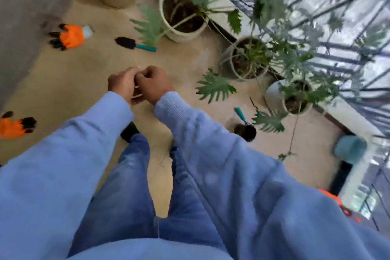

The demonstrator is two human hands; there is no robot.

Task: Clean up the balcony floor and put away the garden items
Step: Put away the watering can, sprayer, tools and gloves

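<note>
Lying scattered, gloves point(70, 36), trowel point(135, 44), pots point(181, 12)

Beige balcony floor point(88, 74) carrying scattered garden items. An orange fabric glove with black claw-tipped fingers point(68, 36) lies flat near the grey wall; a second orange glove with black fingertips point(14, 125) lies at the left edge of the view. A black-bladed trowel with a teal handle point(135, 44) lies flat beside a cream pot. A teal-handled hand tool with a dark head point(244, 124) lies near the potted plants; its exact type cannot be told.
</note>
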